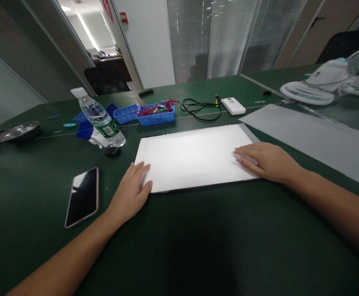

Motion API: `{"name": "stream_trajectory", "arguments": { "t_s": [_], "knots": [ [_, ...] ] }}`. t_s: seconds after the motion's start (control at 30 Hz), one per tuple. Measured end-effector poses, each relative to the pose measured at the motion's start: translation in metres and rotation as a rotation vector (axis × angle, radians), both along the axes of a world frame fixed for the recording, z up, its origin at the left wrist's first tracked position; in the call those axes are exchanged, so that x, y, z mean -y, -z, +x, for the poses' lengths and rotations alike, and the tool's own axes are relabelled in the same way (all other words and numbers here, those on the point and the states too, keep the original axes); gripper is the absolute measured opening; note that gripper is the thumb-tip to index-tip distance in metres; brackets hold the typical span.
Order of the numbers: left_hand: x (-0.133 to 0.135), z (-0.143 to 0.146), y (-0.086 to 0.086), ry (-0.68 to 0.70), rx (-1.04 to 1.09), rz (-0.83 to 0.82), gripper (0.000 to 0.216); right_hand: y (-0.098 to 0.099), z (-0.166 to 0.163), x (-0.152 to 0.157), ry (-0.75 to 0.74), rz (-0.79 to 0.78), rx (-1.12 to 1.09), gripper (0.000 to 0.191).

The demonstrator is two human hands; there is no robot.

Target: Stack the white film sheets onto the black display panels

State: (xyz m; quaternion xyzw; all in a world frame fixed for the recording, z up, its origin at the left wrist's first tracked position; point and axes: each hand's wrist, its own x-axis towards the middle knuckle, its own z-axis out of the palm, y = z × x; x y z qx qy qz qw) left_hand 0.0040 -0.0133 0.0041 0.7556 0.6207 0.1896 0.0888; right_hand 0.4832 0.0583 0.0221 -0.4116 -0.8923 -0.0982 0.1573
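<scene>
A flat white rectangular panel (191,158) with thin dark edges lies on the green table (179,230) in front of me. My left hand (133,187) rests at its left end, thumb and fingers apart on the white surface near the front corner. At the opposite end, my right hand (261,160) lies flat over the right edge, its fingertips on the white face. Neither hand is wrapped round anything. A strip of grey shows along the panel's right side, partly covered by my right hand.
Left of the panel are a phone (83,197), a water bottle (100,119) and a black mouse-like object (112,151). Behind it stand blue trays (157,119) with red wires, a black cable (202,113) and a white power bank (233,106). Right are a grey sheet (315,135) and fans (309,92).
</scene>
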Motion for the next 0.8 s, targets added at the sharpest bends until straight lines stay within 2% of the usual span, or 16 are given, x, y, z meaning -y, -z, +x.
{"name": "stream_trajectory", "arguments": {
  "t_s": [0.4,0.8],
  "knots": [
    [0.0025,0.0008,-0.0044,-0.001,-0.003,-0.027,0.063,0.0039,0.0032,-0.0012,-0.144,-0.103,-0.063,0.045],
    [0.0022,0.0031,-0.0065,0.011,-0.006,-0.028,0.062,0.0082,0.0065,-0.0044,-0.189,-0.182,-0.132,0.043]
  ]
}}
